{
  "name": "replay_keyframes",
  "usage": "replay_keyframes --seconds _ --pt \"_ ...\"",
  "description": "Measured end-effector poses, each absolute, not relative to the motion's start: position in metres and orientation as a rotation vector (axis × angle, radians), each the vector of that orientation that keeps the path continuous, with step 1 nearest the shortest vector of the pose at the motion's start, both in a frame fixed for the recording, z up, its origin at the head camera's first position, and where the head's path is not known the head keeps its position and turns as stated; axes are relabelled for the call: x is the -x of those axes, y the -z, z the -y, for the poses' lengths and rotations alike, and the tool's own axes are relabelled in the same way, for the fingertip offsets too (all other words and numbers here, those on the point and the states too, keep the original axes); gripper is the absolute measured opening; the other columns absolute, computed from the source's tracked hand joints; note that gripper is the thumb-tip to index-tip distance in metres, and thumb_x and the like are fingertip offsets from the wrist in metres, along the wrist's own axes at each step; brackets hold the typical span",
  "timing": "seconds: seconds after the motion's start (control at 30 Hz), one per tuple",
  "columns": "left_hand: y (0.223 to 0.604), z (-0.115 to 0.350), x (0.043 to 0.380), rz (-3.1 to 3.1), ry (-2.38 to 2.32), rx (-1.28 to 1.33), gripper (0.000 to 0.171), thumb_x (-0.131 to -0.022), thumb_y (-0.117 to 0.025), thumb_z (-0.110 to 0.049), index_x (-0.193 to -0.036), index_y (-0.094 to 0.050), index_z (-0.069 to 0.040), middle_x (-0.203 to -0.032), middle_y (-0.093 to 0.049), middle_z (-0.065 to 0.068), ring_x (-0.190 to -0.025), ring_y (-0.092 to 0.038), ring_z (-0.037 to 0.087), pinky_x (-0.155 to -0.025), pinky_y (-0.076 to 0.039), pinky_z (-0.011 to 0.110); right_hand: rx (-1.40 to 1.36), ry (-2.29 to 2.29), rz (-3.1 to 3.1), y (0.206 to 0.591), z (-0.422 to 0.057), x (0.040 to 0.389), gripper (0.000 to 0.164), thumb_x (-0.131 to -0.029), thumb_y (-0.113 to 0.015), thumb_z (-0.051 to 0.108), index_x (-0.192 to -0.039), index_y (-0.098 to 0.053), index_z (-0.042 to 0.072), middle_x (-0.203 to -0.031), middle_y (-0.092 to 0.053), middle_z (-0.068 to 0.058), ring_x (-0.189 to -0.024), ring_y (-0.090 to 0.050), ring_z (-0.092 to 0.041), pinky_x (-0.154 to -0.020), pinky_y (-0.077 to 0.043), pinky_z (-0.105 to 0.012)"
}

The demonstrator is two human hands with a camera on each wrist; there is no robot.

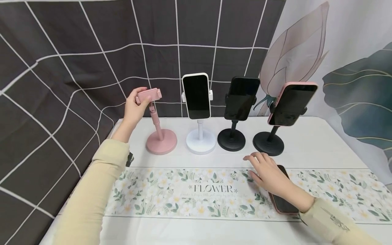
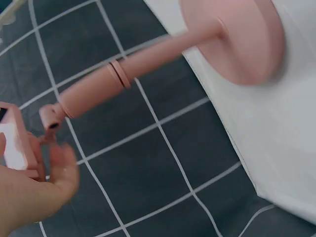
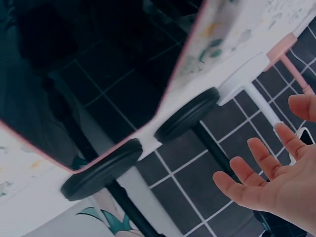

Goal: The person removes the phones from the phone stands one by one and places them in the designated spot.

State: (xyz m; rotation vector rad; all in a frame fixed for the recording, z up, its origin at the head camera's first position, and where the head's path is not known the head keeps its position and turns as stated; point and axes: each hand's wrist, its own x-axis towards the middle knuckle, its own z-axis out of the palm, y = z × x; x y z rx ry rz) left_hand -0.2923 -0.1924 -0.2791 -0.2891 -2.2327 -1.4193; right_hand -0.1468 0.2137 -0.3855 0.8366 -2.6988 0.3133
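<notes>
At the far left of the row, my left hand (image 1: 133, 108) pinches the clamp head (image 1: 149, 96) of a pink phone stand (image 1: 161, 143), thumb in front and fingers behind. The stand's round base rests on the table, and its clamp carries no phone. In the left wrist view, the pink stem (image 2: 94, 91) leads from the base to the hinge beside my fingers. Loosely bent and holding nothing, my right hand (image 1: 269, 173) hovers over a pink-edged phone (image 1: 286, 203) lying on the flowered runner. That phone's dark screen (image 3: 98, 74) fills the upper left of the right wrist view.
A white stand (image 1: 200, 142) holds a white-edged phone (image 1: 196, 97). To its right, one black stand (image 1: 231, 140) bears a black phone (image 1: 242, 98), another black stand (image 1: 268, 144) a tilted pink phone (image 1: 293, 103). A dark gridded cloth (image 1: 159, 61) hangs behind the white table (image 1: 324, 143).
</notes>
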Motion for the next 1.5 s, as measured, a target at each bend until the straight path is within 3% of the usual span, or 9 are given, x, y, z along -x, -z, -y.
replay_keyframes --seconds 0.17,0.37,0.57,0.73,0.87,0.93,1.07,1.3,1.5 --pt "0.283 0.188 0.29 2.18 1.333 0.191 0.058 -0.083 -0.061 -0.019 -0.132 -0.033 -0.005 -0.118 -0.042 0.024 -0.106 -0.038 0.024 -0.094 -0.036 0.041 -0.859 -0.368 2.688 0.373 -0.205 0.155 0.038 -0.079 -0.062 0.011 -0.114 -0.047 0.008 -0.108 -0.05 -0.015 -0.102 -0.043 -0.035 -0.08 -0.043 -0.055" --pt "0.281 0.169 0.288 1.721 1.233 0.129 0.055 -0.077 -0.066 -0.024 -0.12 -0.04 -0.003 -0.116 -0.042 0.014 -0.112 -0.035 0.011 -0.101 -0.028 0.03 -0.913 -0.626 2.613 0.353 -0.189 0.174 0.036 -0.082 -0.058 0.005 -0.116 -0.045 0.003 -0.113 -0.047 -0.018 -0.105 -0.04 -0.034 -0.084 -0.039 -0.056" --pt "0.276 0.116 0.271 1.59 1.339 0.357 0.064 -0.07 -0.07 -0.007 -0.12 -0.034 0.008 -0.124 -0.039 0.024 -0.115 -0.037 0.015 -0.103 -0.03 0.039 -0.887 -1.013 2.527 0.33 -0.163 0.206 0.043 -0.088 -0.052 0.009 -0.127 -0.037 0.001 -0.126 -0.043 -0.022 -0.115 -0.038 -0.031 -0.094 -0.036 -0.056" --pt "0.277 0.077 0.26 1.75 1.55 0.381 0.078 -0.073 -0.068 -0.004 -0.133 -0.019 0.006 -0.137 -0.026 0.026 -0.123 -0.033 0.021 -0.105 -0.031 0.039 -0.839 -1.326 2.613 0.318 -0.133 0.234 0.063 -0.091 -0.049 0.015 -0.142 -0.014 0.005 -0.143 -0.023 -0.025 -0.128 -0.025 -0.032 -0.1 -0.033 -0.058" --pt "0.283 0.061 0.264 1.815 1.685 0.354 0.089 -0.075 -0.067 -0.006 -0.14 -0.007 0.001 -0.144 -0.014 0.024 -0.126 -0.03 0.026 -0.104 -0.031 0.049 -0.742 -1.536 2.607 0.312 -0.111 0.25 0.074 -0.092 -0.046 0.019 -0.143 0.007 0.008 -0.149 -0.003 -0.023 -0.134 -0.012 -0.03 -0.106 -0.026 -0.054" --pt "0.287 0.057 0.268 1.809 1.746 0.359 0.091 -0.076 -0.066 -0.007 -0.141 -0.003 -0.002 -0.146 -0.011 0.023 -0.128 -0.027 0.029 -0.103 -0.03 0.055 -0.678 -1.635 2.517 0.31 -0.1 0.257 0.075 -0.093 -0.046 0.019 -0.142 0.009 0.01 -0.149 -0.002 -0.023 -0.133 -0.012 -0.03 -0.107 -0.025 -0.052" --pt "0.292 0.051 0.281 1.729 1.835 0.405 0.083 -0.078 -0.062 -0.006 -0.141 -0.007 -0.003 -0.148 -0.012 0.019 -0.13 -0.022 0.025 -0.104 -0.026 0.056 -0.566 -1.785 2.241 0.304 -0.08 0.273 0.068 -0.092 -0.046 0.015 -0.144 -0.002 0.011 -0.148 -0.015 -0.022 -0.131 -0.022 -0.026 -0.108 -0.026 -0.046" --pt "0.299 0.04 0.29 1.679 1.929 0.44 0.062 -0.081 -0.058 -0.002 -0.135 -0.028 0.002 -0.131 -0.041 0.024 -0.101 -0.052 0.023 -0.089 -0.047 0.045 -0.403 -1.904 1.921 0.301 -0.068 0.286 0.047 -0.093 -0.043 0.007 -0.138 -0.03 0.008 -0.14 -0.037 -0.016 -0.124 -0.034 -0.015 -0.106 -0.031 -0.042" --pt "0.311 0.035 0.302 1.692 1.876 0.444 0.06 -0.082 -0.06 -0.003 -0.134 -0.03 0.002 -0.121 -0.051 0.027 -0.094 -0.057 0.023 -0.083 -0.051 0.044 -0.349 -1.967 1.813 0.302 -0.073 0.288 0.043 -0.09 -0.044 -0.001 -0.133 -0.038 0.003 -0.129 -0.046 -0.021 -0.115 -0.045 -0.017 -0.103 -0.036 -0.041"
